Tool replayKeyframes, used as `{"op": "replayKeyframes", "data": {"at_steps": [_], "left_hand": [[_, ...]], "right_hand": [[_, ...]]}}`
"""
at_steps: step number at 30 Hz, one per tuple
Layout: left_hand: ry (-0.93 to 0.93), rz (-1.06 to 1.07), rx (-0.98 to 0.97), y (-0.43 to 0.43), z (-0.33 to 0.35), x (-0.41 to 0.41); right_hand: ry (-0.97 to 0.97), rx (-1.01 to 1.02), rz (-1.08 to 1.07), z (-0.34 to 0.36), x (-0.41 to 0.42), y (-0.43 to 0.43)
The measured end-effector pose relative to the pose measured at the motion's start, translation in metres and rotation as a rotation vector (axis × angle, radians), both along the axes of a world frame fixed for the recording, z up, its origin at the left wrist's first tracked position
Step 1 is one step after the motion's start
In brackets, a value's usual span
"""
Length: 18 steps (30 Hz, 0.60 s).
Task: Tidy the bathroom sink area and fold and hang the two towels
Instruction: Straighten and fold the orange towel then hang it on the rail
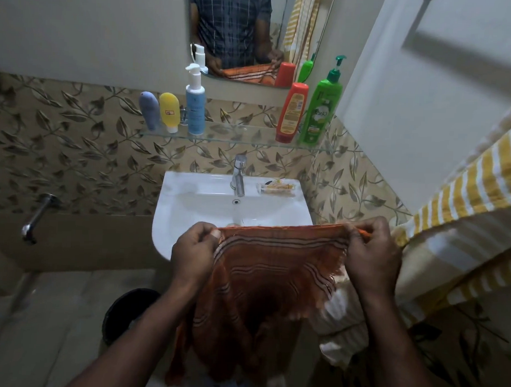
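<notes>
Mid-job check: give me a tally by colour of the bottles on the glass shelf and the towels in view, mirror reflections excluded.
Blue-grey bottle: 1
Yellow bottle: 1
Blue-and-white pump bottle: 1
Red bottle: 1
Green pump bottle: 1
Orange striped towel: 1
Yellow striped towel: 1
Total: 7

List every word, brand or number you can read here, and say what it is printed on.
"Vatika": on the green pump bottle, right end of the glass shelf.
Red bottle: yellow label, print too small to read.
Blue pump bottle: print too blurred to read.
Yellow tube: small red sticker, unreadable.
Packet on the sink: blurred, unreadable.
</notes>
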<state>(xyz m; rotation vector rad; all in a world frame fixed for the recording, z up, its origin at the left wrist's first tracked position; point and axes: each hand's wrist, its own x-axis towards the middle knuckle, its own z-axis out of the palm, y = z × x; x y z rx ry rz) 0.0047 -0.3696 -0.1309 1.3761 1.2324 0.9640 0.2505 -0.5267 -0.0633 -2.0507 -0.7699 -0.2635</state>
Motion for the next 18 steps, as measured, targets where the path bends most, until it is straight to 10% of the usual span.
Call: {"op": "replayKeyframes", "data": {"at_steps": [18], "left_hand": [[0.140,0.048,0.018,-0.004,0.007,-0.005]], "right_hand": [[0.133,0.003,-0.090,-0.006,0.001,0.008]]}}
